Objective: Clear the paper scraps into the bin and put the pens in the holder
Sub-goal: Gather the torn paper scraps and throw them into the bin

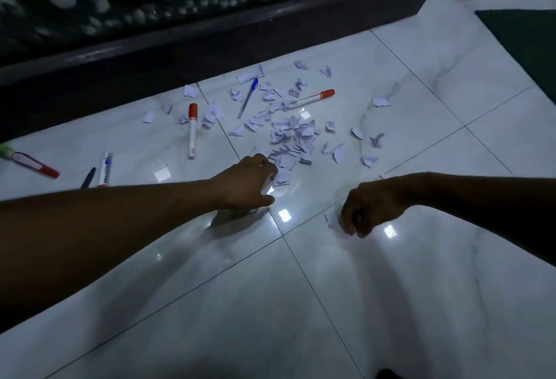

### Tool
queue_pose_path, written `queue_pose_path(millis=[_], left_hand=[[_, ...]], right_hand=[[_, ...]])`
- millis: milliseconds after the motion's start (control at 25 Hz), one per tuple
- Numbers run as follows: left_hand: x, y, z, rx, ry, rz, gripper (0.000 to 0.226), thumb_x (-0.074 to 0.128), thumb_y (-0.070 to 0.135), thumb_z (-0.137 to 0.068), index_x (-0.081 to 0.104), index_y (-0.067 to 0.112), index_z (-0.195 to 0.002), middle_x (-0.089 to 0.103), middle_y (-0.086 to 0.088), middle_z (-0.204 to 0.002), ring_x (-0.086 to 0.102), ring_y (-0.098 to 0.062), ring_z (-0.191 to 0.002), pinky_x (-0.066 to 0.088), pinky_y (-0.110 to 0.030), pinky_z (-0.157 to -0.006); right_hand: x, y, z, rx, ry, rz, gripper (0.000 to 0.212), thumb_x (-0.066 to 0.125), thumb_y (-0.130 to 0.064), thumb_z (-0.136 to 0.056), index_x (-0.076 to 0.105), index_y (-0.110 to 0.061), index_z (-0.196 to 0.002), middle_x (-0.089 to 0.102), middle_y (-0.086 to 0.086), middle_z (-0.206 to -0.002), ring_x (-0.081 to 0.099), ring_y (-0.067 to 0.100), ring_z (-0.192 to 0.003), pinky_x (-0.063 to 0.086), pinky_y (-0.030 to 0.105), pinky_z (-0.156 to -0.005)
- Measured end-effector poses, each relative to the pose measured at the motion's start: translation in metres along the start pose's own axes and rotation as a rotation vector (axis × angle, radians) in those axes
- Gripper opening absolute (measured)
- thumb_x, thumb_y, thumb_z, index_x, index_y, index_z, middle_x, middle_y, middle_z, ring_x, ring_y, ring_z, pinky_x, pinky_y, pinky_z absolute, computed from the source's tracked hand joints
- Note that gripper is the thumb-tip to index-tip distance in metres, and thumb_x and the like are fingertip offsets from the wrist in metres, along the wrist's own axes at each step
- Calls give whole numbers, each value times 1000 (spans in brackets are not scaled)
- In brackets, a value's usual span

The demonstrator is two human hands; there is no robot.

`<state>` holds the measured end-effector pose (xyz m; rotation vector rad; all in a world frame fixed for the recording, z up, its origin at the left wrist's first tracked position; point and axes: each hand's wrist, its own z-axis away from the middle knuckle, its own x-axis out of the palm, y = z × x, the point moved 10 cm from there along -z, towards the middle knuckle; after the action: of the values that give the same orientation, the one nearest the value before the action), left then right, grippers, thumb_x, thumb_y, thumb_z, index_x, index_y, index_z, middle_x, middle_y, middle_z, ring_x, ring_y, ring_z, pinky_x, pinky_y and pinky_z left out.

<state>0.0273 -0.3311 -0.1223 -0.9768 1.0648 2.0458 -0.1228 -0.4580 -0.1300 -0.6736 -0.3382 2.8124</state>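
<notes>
Several torn white paper scraps (288, 134) lie scattered on the glossy white tiled floor (331, 303). Among them are a red-capped marker (192, 130), a second red-capped marker (313, 98) and a blue-capped pen (247, 98). Farther left lie a red-tipped marker (33, 164), a dark pen (88, 177) and a white marker (105, 169). My left hand (246, 186) reaches over the near edge of the pile, fingers curled on scraps (281, 177). My right hand (370, 207) is closed, knuckles down, touching a small scrap (330, 218) at its fingertips.
A dark baseboard (180, 56) under a patterned dark panel runs along the far side of the floor. A dark green mat (523, 44) lies at the far right. No bin or pen holder is in view.
</notes>
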Motion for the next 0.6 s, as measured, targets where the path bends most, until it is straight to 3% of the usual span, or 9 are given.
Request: queue_pose_path(millis=[80,200,360,440,600], left_hand=[[-7,1,0,19,82,15,64,66,46,-87,45,20,-141,40,-8,-143,43,-27,-128,45,-37,-100],[-17,-5,2,15,202,5,65,66,47,-86,44,19,-140,43,-9,-140,47,-28,-125,47,-39,-100],[-29,-24,2,-122,290,32,83,70,55,-81,33,19,-146,37,-13,-146,45,-31,-130,46,-41,-101],[-27,-36,-1,-208,254,24,96,71,63,-76,28,17,-148,30,-17,-148,42,-33,-133,45,-42,-103],[-13,-53,-16,-344,140,131,115,71,75,-65,22,14,-150,22,-22,-151,35,-38,-137,43,-48,-107]], right_hand=[[10,5,-3,-11,-3,40,35,72,-21,-84,68,-22,-119,70,-4,-110,63,11,-99,50,25,-85],[-22,-9,-17,-99,223,49,49,75,-22,-83,61,-21,-130,64,-1,-117,60,11,-100,43,23,-82],[-72,-11,-18,-107,421,36,40,71,-26,-88,60,-21,-126,66,-3,-112,63,12,-95,46,21,-78],[-90,19,-2,-15,522,46,31,67,-30,-90,60,-23,-119,69,-2,-106,63,14,-91,52,28,-78],[-99,129,54,388,739,-16,36,66,-39,-87,50,-28,-117,69,0,-99,61,23,-94,54,40,-79]])
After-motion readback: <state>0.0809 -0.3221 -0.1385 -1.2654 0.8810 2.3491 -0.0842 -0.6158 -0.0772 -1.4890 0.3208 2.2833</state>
